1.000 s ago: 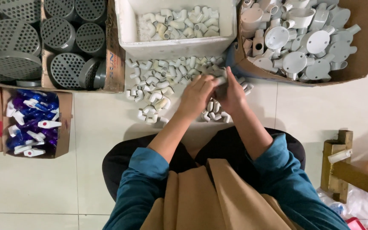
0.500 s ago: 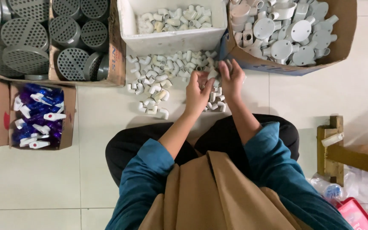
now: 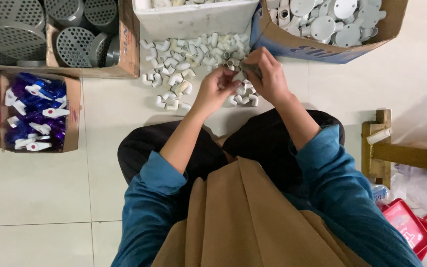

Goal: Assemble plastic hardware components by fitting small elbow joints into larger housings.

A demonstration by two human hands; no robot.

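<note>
A loose pile of small white plastic elbow fittings [image 3: 189, 59] lies on the tiled floor in front of my knees. My left hand [image 3: 217, 89] and my right hand [image 3: 268, 74] meet just above the pile's right side. Both pinch the same small white fitting [image 3: 238, 76] between their fingertips. More fittings lie directly under the hands, partly hidden. A white plastic tub [image 3: 193, 20] holding more white fittings stands just beyond the pile.
A cardboard box of grey round junction pieces [image 3: 332, 20] stands at the top right. Boxes of grey perforated drain covers [image 3: 70, 39] sit top left, a box of blue and white parts [image 3: 35, 111] at the left. A wooden stool [image 3: 396, 151] and red tray [image 3: 408, 225] are at the right.
The view has shifted so the boxes sit higher in the frame. My hands stay together over the pile's right side, still working a small white fitting.
</note>
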